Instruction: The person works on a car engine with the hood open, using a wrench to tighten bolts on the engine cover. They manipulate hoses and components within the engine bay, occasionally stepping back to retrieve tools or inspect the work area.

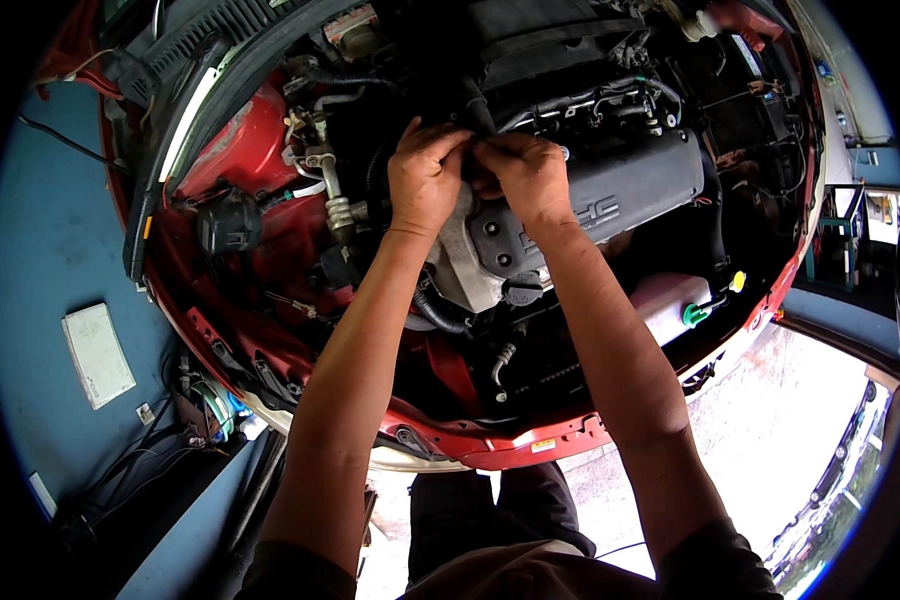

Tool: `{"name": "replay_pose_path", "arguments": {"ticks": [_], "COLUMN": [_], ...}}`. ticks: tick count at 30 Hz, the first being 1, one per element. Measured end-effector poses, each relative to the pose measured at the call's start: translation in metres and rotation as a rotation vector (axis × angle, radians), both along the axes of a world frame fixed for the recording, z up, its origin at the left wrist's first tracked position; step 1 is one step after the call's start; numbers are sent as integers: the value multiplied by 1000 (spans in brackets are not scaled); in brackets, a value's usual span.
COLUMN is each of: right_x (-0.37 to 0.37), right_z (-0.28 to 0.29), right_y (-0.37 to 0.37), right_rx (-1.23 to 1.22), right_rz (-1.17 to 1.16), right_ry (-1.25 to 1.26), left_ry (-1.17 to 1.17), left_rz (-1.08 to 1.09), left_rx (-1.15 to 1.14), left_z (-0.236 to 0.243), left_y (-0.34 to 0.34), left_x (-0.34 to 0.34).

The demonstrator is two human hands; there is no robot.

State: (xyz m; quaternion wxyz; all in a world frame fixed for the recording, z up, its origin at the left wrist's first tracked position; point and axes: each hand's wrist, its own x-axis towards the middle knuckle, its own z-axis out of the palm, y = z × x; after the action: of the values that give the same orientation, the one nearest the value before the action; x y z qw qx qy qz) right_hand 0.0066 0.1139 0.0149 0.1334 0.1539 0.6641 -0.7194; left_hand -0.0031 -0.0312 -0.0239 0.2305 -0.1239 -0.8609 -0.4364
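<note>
1. Both hands are sitting close together, the left hand (425, 180) and the right hand (530, 175) facing each other with fingers bent and nearly closed, as in a pinch. What is lying between the fingertips is too dark to make out, so I cannot tell whether either is gripping anything.

2. Just beyond the fingertips, between the hands, a dark hose (475, 103) is rising away from the gap; it is seemingly the part being worked on. Good handling is probably calling for one hand steadying while the other is easing gently, without hard twisting, since rubber could be splitting under strain.

3. Under the right wrist and running off to its right, a black engine cover (635, 185) is offering a likely spot for bracing the wrist.

4. Nearer the body than both hands, a dark cap (522, 290) is sitting by the cover's near end. Anything small slipping from the fingers could be vanishing into the shadowed gaps nearby.

5. Left of the left hand, a metal pipe (334, 200) is standing well apart, leaving that wrist room for turning.

6. Farther off, right of the right forearm, a pale tank (665, 300) is sitting; the elbow is best staying off it.
</note>
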Motion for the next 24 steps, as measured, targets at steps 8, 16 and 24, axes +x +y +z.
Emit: {"name": "replay_pose_path", "arguments": {"ticks": [8, 16, 24], "right_x": [-5, 8, -41], "right_z": [9, -2, 26], "right_y": [-1, 14, 5], "right_rx": [83, 274, 347], "right_rz": [39, 91, 443], "right_ry": [-50, 278, -66], "left_ry": [-35, 91, 115], "left_rz": [-11, -53, 7], "left_rx": [45, -34, -50], "left_z": [2, 4, -5], "left_y": [-1, 2, -10], "left_x": [1, 0, 4]}}
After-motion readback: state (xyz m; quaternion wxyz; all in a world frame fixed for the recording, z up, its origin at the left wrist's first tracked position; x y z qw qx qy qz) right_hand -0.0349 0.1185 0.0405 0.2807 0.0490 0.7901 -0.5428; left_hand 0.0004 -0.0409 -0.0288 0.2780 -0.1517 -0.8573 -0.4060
